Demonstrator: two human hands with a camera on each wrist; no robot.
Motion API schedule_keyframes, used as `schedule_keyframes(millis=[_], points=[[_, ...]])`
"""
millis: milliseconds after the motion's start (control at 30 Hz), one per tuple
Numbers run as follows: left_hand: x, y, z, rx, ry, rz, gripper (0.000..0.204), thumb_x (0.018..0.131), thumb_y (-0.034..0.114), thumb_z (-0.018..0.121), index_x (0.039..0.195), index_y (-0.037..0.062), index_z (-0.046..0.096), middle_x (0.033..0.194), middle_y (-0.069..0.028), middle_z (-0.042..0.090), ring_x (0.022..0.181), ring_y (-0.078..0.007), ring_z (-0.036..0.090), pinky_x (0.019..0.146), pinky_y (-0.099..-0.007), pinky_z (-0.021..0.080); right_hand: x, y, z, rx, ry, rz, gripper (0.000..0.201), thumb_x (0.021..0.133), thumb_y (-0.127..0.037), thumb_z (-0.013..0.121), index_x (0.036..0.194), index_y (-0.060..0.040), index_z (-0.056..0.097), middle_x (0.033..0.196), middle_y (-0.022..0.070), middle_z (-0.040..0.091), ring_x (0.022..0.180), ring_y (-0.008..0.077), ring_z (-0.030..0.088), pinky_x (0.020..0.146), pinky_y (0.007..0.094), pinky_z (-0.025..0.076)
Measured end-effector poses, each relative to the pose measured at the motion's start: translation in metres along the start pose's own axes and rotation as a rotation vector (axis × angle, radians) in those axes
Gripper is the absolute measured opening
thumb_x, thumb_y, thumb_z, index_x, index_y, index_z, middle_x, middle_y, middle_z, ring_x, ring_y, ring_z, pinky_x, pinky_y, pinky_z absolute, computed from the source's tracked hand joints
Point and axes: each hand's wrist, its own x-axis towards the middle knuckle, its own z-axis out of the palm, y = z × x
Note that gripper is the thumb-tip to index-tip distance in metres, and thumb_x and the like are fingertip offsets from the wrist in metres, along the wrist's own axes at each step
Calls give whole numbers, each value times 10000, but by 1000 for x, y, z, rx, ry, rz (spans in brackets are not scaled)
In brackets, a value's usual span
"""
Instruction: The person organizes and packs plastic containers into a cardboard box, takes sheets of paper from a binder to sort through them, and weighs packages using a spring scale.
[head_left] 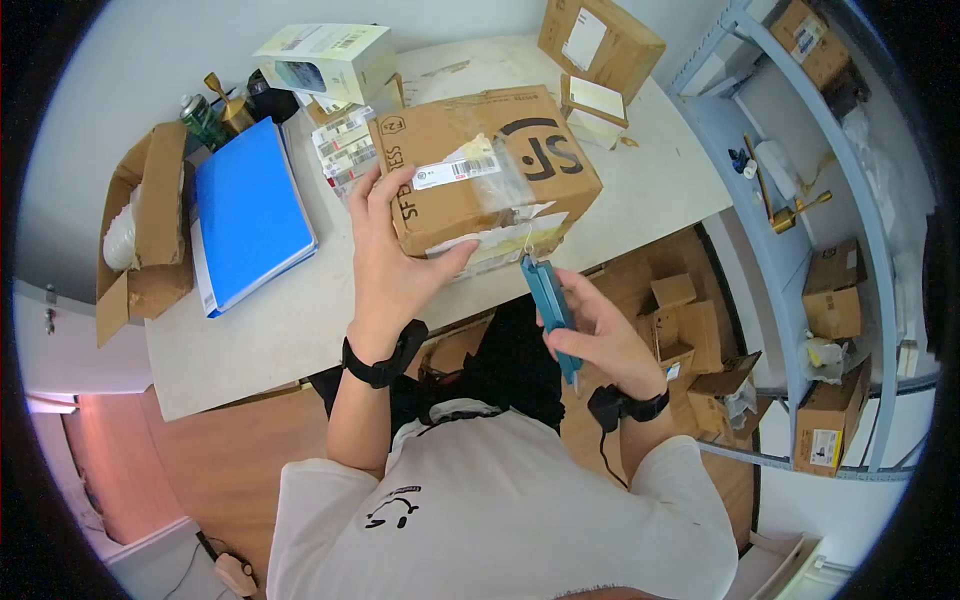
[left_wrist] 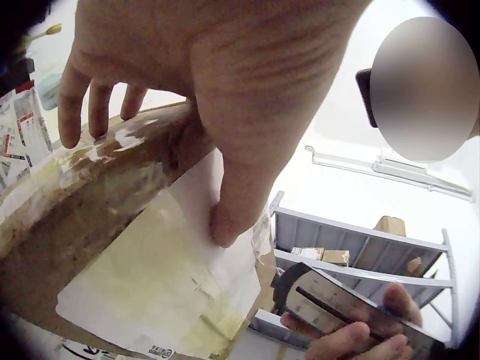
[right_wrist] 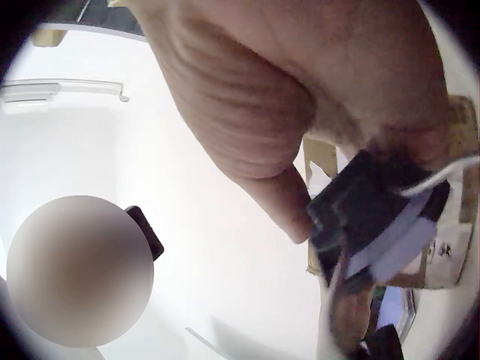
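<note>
On the table, a brown cardboard box (head_left: 480, 165) bears printed "SF" lettering, clear tape and a barcode label. My left hand (head_left: 390, 250) holds it at the near left corner, fingers over the top and thumb on the front side. In the left wrist view that thumb presses a white paper sheet (left_wrist: 172, 262) stuck to the box. At the box's near edge, my right hand (head_left: 605, 335) grips a long, flat teal tool (head_left: 547, 305), its front end close to the torn label; a slot along its side shows in the left wrist view. What kind of tool it is, I cannot tell.
A blue folder (head_left: 250, 215) and an open carton (head_left: 155, 220) lie left of the box. Behind stand a white box (head_left: 330, 60) and a carton (head_left: 600, 50). A metal shelf (head_left: 735, 170) rises at right, with open cartons (head_left: 690, 330) on the floor.
</note>
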Motion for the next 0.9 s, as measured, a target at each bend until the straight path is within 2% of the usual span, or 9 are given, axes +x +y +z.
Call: schedule_keyframes(millis=[133,367,467,567,633,667,767,800,900], points=[[2,-2,2,-31,24,24,918,611,181,938,1393,89,466,1418,-233,421,1420,-404,353,1148,-465,366,-4,24,9,5,39,60,698,925,-67,714,1502,-5,327,1173,85,577,1006,139,602,796,287,547],[4,-4,8,16,77,38,906,605,191,937,1382,93,482,1406,-222,412,1387,-394,386,1134,-461,379,-25,21,10,-125,184,132,641,945,-91,696,1488,-27,362,1184,84,581,1005,135,597,811,279,529],[6,-3,11,1,98,9,901,608,202,937,1378,94,484,1397,-217,406,1370,-394,398,1128,-459,384,-35,27,4,-310,197,-53,659,949,-109,678,1512,-32,345,1232,99,584,1018,131,601,842,257,496],[8,-4,13,44,104,20,895,613,208,936,1378,102,484,1392,-216,405,1356,-394,411,1121,-456,394,-52,0,2,-514,269,82,720,940,-92,639,1552,3,272,1257,149,575,1045,181,601,902,289,475],[9,-2,13,43,102,4,889,619,212,933,1379,109,483,1397,-215,401,1343,-392,426,1111,-454,407,-61,-8,-4,-811,221,-32,764,922,-53,590,1570,45,196,1284,204,544,1099,271,590,964,355,462],[10,-3,12,41,103,10,889,619,212,933,1379,109,483,1397,-215,401,1343,-392,426,1111,-454,407,-63,-6,-9,-1047,203,-215,762,924,-31,558,1568,70,163,1301,261,504,1160,370,566,1004,410,442],[11,-3,11,58,102,19,890,622,211,931,1383,113,481,1394,-220,403,1333,-390,435,1106,-451,415,-69,-34,-2,-1059,222,-73,759,925,-28,551,1567,67,158,1318,287,480,1200,421,548,1002,422,445],[11,-4,12,53,103,16,889,621,211,931,1382,110,481,1390,-222,404,1330,-392,437,1106,-452,416,-71,-37,-3,-1181,220,-182,728,937,-28,559,1552,74,184,1295,309,485,1183,457,545,974,443,459],[11,-5,12,49,113,21,889,621,209,932,1380,105,481,1387,-225,404,1317,-394,448,1105,-454,419,-73,-58,3,-1323,313,-101,675,957,-48,569,1535,62,237,1278,301,505,1147,468,555,939,465,470]])
